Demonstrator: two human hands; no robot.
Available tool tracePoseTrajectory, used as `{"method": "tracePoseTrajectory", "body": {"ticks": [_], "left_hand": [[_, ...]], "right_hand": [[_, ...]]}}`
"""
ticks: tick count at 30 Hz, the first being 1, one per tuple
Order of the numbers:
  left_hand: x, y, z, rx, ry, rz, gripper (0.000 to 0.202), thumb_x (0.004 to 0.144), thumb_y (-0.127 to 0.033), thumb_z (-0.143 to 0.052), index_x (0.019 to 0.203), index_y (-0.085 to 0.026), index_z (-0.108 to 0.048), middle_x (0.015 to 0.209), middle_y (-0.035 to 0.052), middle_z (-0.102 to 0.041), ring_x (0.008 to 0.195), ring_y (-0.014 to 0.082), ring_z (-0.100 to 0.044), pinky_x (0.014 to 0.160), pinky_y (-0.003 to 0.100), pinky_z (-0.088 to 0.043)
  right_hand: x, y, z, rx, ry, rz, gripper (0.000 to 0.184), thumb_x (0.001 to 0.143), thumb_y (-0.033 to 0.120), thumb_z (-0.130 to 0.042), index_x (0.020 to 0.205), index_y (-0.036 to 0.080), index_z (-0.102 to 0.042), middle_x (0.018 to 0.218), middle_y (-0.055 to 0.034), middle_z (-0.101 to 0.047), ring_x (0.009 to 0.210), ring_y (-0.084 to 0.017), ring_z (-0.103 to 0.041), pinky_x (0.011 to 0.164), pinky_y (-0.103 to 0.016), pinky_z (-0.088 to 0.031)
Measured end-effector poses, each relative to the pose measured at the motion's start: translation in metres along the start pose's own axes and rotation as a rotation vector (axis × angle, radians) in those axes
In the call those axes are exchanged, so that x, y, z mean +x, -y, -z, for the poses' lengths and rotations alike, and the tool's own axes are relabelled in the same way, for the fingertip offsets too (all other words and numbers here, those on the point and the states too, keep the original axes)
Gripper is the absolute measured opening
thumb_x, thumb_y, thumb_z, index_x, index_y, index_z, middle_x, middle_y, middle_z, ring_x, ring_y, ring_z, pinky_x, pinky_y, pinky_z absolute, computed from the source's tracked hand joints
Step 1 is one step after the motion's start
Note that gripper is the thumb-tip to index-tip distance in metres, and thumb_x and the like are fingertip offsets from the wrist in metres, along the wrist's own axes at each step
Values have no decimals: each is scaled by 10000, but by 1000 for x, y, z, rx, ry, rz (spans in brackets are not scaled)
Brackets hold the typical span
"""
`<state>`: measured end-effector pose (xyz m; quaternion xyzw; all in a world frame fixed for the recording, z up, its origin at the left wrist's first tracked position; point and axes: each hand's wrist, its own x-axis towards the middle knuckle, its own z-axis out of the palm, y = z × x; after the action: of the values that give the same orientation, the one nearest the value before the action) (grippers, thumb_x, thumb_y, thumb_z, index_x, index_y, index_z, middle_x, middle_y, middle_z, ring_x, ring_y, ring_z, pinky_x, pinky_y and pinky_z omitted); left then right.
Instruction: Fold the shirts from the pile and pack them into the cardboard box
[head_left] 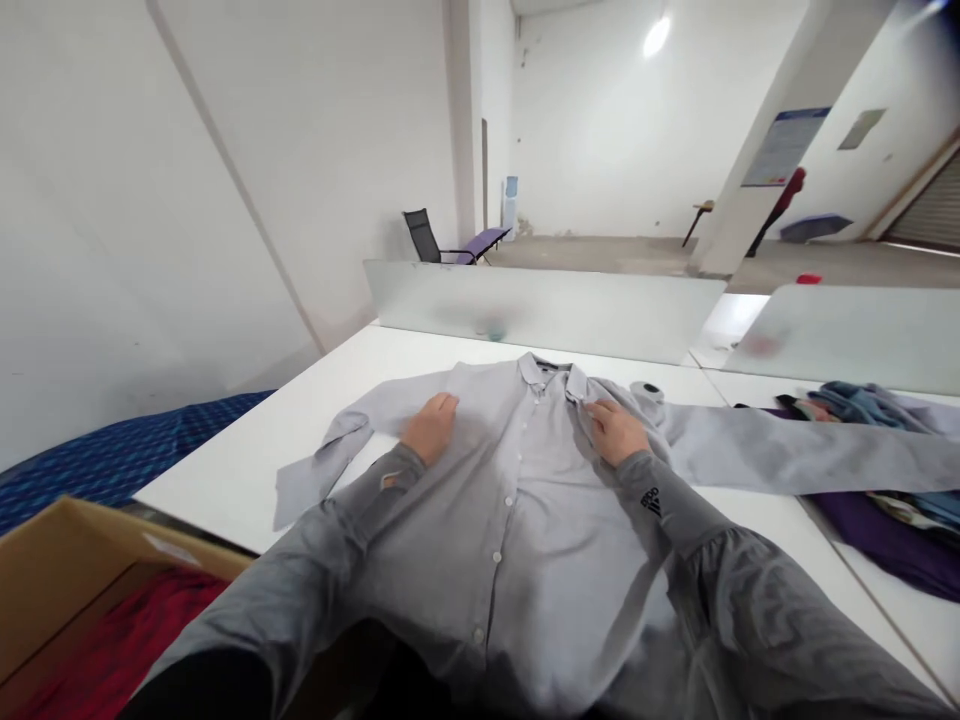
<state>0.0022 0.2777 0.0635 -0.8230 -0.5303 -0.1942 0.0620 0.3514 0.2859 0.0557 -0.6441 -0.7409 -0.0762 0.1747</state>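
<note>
The right hand [619,435] appears to pinch the gray shirt [540,510] just beside the right point of its collar [576,385], wrist bent, fingers reaching toward the far left. The left hand [431,430] lies low over the shirt's left chest, fingers close together; whether it grips cloth I cannot tell. Both forearms stretch in from the near side. The shirt lies front up on the desk [247,470], collar at the far end, buttons [496,557] running down the middle. Laying it out looks mostly done: what seems left is straightening the bent left sleeve [311,485] and smoothing the creases by the collar. The right sleeve [787,450] reaches out across a clothes pile [892,560]. Near left, a cardboard box [45,560] holds red cloth [142,640].
</note>
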Motion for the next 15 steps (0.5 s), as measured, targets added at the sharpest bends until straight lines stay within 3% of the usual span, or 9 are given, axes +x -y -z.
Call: {"method": "tracePoseTrajectory", "body": {"ticks": [3,6,9,15], "left_hand": [[43,4,-31,-13,118,25,462,888,-264,-451,1349,-273,-486,1448,82,-403,1333,305,-340,1084,514,-301],[72,21,-59,-8,255,161,476,925,-414,-364,1395,-379,-429,1528,34,-314,1364,416,-243,1027,693,-213],[96,43,-78,-7,282,282,513,948,-413,-248,1454,-379,-325,1560,4,-252,1381,438,-178,1012,740,-140],[137,66,-93,-12,285,402,533,948,-406,-199,1474,-367,-273,1572,-26,-214,1392,417,-149,1016,756,-92]], "right_hand": [[22,-18,-13,-96,68,-50,451,901,385,-433,1322,279,-553,1447,-103,-436,1296,-354,-401,995,-591,-372],[41,-33,-32,-124,153,-84,476,916,509,-376,1356,372,-495,1480,-56,-401,1326,-377,-343,966,-689,-332],[60,-46,-49,-129,171,-138,500,955,498,-234,1403,376,-420,1501,-43,-370,1356,-350,-295,976,-722,-284],[94,-68,-62,-124,209,-84,540,952,538,-194,1425,354,-378,1512,-49,-341,1353,-358,-276,962,-752,-249]]}}
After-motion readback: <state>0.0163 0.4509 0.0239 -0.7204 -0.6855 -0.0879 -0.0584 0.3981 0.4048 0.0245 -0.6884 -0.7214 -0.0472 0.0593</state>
